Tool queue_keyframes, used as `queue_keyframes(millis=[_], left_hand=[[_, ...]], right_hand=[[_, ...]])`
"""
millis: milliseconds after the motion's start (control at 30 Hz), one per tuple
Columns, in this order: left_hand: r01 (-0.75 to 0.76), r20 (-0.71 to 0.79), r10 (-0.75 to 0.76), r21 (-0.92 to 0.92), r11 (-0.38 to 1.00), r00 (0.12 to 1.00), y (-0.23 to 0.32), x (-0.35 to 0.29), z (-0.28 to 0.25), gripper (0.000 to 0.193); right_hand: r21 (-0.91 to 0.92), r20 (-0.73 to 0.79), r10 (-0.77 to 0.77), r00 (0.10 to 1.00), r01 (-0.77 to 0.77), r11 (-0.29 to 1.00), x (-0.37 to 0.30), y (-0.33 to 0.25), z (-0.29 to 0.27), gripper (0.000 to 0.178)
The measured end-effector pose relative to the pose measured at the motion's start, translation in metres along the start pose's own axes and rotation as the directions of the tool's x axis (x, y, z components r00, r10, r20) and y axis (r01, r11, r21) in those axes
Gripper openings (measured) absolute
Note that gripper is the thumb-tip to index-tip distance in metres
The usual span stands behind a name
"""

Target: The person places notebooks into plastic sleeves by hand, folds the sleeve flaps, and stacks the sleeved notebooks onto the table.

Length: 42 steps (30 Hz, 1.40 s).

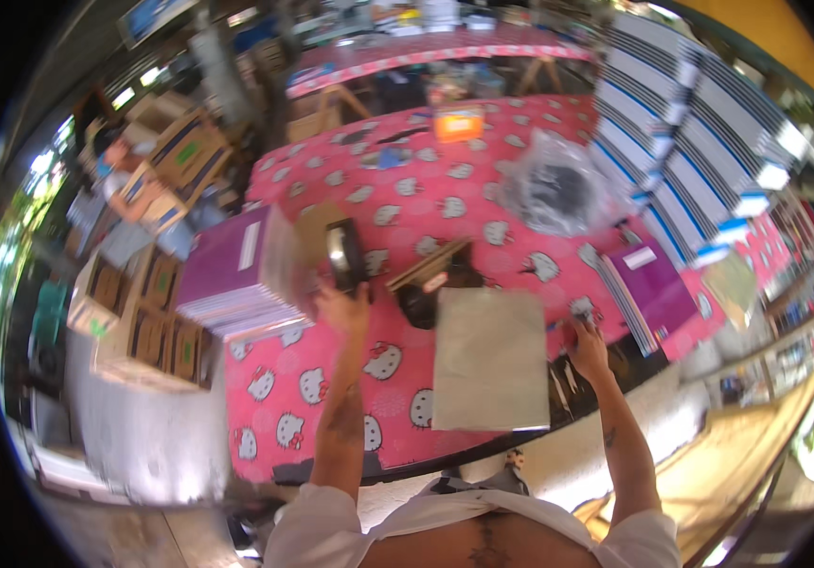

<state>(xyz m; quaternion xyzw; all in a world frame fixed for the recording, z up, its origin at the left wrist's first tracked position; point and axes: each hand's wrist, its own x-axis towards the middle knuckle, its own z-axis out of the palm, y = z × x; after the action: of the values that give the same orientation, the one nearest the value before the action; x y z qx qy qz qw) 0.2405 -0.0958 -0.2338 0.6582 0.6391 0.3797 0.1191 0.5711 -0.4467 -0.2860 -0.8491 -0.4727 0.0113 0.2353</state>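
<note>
My left hand (pixel 342 305) grips the lower edge of a roll of black tape (pixel 345 256), which is tilted up off the pink table. Beside it on the left stands a stack of purple-covered books (pixel 241 270). A flat beige sheet or folder (pixel 490 360) lies in front of me, between my hands. Just right of this sheet, my right hand (pixel 587 348) is closed low over the table; what its fingers hold is small and blurred. A dark block with a brown edge (pixel 433 284) lies behind the sheet. More purple books (pixel 648 289) lie to the right of my right hand.
Tall stacks of striped books (pixel 681 142) stand at the right. A clear plastic bag with dark contents (pixel 558 185) and an orange box (pixel 459 125) sit farther back. Cardboard boxes (pixel 156 322) are piled at the left, near another person (pixel 137 194).
</note>
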Motion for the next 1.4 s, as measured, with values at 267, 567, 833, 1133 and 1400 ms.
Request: queue_keyframes(millis=[267,567,833,1133,1400], left_hand=[[-0.569,0.346,0.586,-0.16,0.807,0.733,0.078,-0.01,-0.001,0.027],[-0.863,-0.129,0.913,-0.401,0.308,0.386,0.331,-0.14,-0.077,0.031],[-0.365,0.096,0.98,-0.918,0.156,0.175,0.534,-0.414,0.121,0.027],[-0.498,0.32,0.94,-0.8,0.336,0.12,0.649,-0.529,0.291,0.037],[-0.611,0.252,0.929,-0.7,0.369,0.273,0.508,-0.405,0.155,0.033]], right_hand=[[0.586,-0.023,0.445,0.895,-0.348,0.731,0.008,0.043,-0.033,0.055],[0.8,-0.459,0.586,0.668,0.023,0.6,-0.061,0.2,-0.228,0.042],[0.923,-0.377,0.839,0.392,0.233,0.306,-0.107,0.36,-0.357,0.036],[0.917,-0.394,0.856,0.334,0.207,0.341,-0.081,0.439,-0.386,0.028],[0.955,-0.298,0.818,0.491,0.155,0.255,0.066,0.527,-0.387,0.033]])
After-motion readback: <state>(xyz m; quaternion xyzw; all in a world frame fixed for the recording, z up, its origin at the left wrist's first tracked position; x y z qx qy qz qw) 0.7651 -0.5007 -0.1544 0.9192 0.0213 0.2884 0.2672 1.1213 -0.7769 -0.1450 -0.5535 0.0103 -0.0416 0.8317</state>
